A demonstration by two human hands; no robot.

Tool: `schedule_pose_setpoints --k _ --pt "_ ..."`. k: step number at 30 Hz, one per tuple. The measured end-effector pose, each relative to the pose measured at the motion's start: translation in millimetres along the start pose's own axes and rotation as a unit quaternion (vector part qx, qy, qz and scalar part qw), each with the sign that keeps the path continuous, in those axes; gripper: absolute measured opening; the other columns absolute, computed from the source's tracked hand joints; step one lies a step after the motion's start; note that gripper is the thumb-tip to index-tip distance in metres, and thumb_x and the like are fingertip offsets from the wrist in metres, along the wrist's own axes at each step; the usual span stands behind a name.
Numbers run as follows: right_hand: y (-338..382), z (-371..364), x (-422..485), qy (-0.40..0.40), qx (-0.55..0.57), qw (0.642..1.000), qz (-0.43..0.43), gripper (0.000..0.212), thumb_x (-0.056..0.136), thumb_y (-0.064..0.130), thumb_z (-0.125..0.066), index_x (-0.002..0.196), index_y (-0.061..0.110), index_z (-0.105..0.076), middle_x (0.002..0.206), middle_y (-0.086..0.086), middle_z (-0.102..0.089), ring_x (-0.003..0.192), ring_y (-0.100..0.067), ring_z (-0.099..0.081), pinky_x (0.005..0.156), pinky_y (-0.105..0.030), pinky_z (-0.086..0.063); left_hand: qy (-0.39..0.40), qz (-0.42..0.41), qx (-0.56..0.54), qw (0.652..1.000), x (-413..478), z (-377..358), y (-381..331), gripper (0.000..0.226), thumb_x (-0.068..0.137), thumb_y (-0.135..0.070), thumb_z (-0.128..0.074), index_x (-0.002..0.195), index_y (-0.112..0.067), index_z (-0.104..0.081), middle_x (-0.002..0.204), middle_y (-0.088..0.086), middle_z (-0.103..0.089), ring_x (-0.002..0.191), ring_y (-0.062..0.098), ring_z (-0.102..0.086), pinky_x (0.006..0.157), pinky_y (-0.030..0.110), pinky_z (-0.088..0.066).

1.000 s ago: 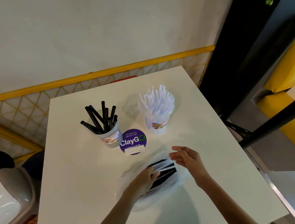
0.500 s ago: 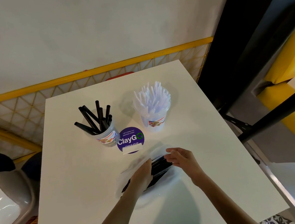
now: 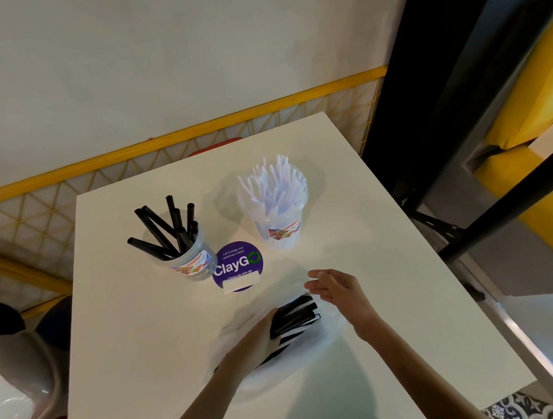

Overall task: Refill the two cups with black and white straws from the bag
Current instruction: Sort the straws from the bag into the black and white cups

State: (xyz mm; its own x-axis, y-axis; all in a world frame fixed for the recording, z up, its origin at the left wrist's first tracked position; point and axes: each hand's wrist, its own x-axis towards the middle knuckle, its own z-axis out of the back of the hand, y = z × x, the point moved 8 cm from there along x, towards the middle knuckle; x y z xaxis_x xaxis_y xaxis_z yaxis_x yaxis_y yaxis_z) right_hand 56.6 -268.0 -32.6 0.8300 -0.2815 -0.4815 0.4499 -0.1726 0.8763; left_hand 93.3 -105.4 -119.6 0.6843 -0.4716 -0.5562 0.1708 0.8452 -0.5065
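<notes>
**Black straws at the bag mouth, here's what I'd worry about**

The left hand (image 3: 253,337) lies on the near end of the black straws (image 3: 295,314), which are lying in the clear bag (image 3: 321,345). I can't tell if its fingers wrap the bundle or just pin it flat, because they're blurred. The right hand (image 3: 336,288) hovers just past the straw tips with its fingers loose and spread, holding nothing.

The black-straw cup (image 3: 191,257) is ahead of the left hand and looks sparse. The white-straw cup (image 3: 276,219) is ahead of the right hand and looks packed.

My guess at the risks:
- The thin film snags on the tips, so the bag drags along and straws fan out across the table (image 3: 127,329).
- Jamming a bundle in against the leaning straws could tip that light cup.
</notes>
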Motion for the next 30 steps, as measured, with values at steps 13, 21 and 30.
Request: schedule_pose_setpoints --k 13,21,30 --pt "-1 -3 -1 -0.004 0.024 0.999 -0.027 0.029 0.100 0.024 -0.038 0.101 0.012 -0.064 0.102 -0.012 -0.069 0.097 -0.023 -0.062 0.082 -0.022 -0.045 -0.073 -0.117 -0.032 0.990 -41 41 -25 0.014 0.078 -0.012 -0.060 0.091 -0.011 -0.055 0.066 -0.012 -0.048 0.062 0.006 -0.045 0.059 0.009 -0.035" --pt "-2 -8 -5 0.004 0.024 0.999 -0.033 0.037 0.099 0.033 -0.036 0.105 0.011 -0.065 0.092 -0.002 -0.069 0.096 -0.020 -0.063 0.094 -0.032 -0.043 -0.104 -0.108 -0.156 0.976 -42 60 -37 0.014 0.078 -0.010 -0.064 0.087 -0.012 -0.054 0.065 -0.009 -0.052 0.057 0.003 -0.047 0.060 0.012 -0.037" --pt "25 -76 -37 0.174 0.021 0.985 -0.008 0.068 0.070 0.069 -0.057 0.111 0.016 -0.058 0.104 -0.005 -0.069 0.097 -0.019 -0.066 0.085 -0.029 -0.052 -0.104 -0.099 -0.515 0.845 -63 122 -81 0.019 0.087 -0.001 -0.054 0.070 -0.010 -0.053 0.055 0.001 -0.053 0.054 0.013 -0.054 0.058 0.023 -0.047"
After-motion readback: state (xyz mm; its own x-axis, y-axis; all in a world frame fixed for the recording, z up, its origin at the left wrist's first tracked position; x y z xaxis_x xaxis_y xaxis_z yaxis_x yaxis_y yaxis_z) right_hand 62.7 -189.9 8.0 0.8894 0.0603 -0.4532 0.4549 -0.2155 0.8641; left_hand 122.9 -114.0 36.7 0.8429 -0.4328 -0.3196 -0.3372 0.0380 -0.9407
